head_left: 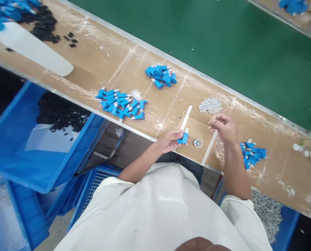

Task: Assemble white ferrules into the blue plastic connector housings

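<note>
My left hand (169, 140) is closed round a small blue plastic connector (184, 137) with a white tip, held just above the brown bench. My right hand (223, 126) hovers a little to the right with fingers pinched together; what they pinch is too small to make out. A heap of tiny grey metal parts (210, 105) lies just beyond the right hand. A small round metal cup (197, 143) sits on the bench between my hands. Blue connectors lie in piles: one right of my right arm (252, 153), one left (121, 104), one farther back (161, 75).
A green conveyor belt (223, 42) runs behind the bench. Blue crates (22, 160) stand at the lower left, one holding black parts (58, 111). A bin of grey parts (269, 212) sits at the lower right. A white flat piece (32, 48) and black bits lie far left.
</note>
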{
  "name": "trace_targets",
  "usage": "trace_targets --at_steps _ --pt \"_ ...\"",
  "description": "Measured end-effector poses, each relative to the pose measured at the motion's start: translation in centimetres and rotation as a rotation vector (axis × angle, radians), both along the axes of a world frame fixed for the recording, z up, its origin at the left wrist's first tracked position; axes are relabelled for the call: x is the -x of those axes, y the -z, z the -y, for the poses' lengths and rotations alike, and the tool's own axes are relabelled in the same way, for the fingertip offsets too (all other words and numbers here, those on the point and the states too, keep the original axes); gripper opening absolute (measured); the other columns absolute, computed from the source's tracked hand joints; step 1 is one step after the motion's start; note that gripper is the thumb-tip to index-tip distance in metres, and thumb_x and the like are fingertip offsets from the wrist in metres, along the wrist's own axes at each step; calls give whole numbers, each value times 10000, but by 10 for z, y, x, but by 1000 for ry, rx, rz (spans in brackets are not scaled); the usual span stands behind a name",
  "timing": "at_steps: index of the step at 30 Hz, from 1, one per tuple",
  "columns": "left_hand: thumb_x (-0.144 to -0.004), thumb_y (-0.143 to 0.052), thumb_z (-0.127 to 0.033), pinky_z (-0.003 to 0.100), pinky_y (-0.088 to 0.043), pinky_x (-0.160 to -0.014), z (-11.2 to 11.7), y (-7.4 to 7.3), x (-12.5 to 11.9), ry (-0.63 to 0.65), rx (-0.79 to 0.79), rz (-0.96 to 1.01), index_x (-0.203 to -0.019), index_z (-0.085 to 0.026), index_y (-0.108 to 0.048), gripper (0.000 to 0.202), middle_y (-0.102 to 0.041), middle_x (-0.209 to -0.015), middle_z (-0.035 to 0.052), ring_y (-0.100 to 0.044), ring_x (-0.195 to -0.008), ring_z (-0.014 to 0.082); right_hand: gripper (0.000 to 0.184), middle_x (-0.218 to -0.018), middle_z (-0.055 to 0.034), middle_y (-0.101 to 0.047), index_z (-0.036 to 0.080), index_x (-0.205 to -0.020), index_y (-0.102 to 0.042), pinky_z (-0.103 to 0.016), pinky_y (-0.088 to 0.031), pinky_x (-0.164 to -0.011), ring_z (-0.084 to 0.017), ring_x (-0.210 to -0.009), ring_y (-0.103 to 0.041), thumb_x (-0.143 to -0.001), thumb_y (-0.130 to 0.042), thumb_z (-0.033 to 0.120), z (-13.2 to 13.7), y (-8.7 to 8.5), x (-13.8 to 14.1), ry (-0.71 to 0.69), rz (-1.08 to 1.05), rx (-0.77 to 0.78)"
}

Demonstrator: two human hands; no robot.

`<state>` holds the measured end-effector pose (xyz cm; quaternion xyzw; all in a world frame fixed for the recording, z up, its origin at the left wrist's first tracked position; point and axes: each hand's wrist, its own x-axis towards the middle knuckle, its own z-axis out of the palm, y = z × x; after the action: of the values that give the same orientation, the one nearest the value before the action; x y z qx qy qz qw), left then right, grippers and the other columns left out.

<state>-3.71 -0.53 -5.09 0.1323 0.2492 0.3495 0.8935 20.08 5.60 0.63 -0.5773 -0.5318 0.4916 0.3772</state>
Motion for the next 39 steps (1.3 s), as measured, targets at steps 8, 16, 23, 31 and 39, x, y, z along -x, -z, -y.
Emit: trace_targets --at_steps 8,16,23,31,39 --pt "-658 -933 -492 218 -522 -634 7 -48 -18 33 -147 -79 -899 -102 -736 498 -718 -776 47 -685 -670 131 355 -621 -16 -707 195 -714 -672 -212 -468 -378 -129 -465 -619 -661 -853 496 79 -31 35 120 -357 132" --pt "-642 -946 -464 201 -482 -623 16 -53 -27 -12 -176 -90 -865 -122 -716 469 -676 -742 2 -602 -624 81 351 -601 9 -642 202 -751 -686 -197 -407 -354 -101 -460 -532 -712 -842 514 102 -34 44 127 -383 92" --pt "-608 -961 -462 181 -451 -583 16 -58 -25 -33 -182 -140 -825 -133 -723 461 -670 -725 -2 -593 -624 77 287 -609 16 -631 198 -777 -728 -187 -438 -369 -104 -492 -565 -753 -852 456 108 -30 48 172 -358 39" --pt "-650 -929 -503 225 -484 -643 19 -48 -26 -138 -288 -247 -847 -130 -745 460 -705 -745 19 -617 -650 102 278 -711 7 -641 200 -804 -734 -205 -514 -432 -111 -564 -612 -791 -829 460 113 -29 54 226 -182 -69" --pt "-689 -904 -511 233 -499 -641 19 -42 -22 -119 -402 -321 -852 -130 -749 442 -721 -748 37 -625 -648 112 348 -676 0 -676 200 -780 -727 -235 -568 -498 -120 -564 -619 -735 -862 518 114 -19 55 245 -218 50"
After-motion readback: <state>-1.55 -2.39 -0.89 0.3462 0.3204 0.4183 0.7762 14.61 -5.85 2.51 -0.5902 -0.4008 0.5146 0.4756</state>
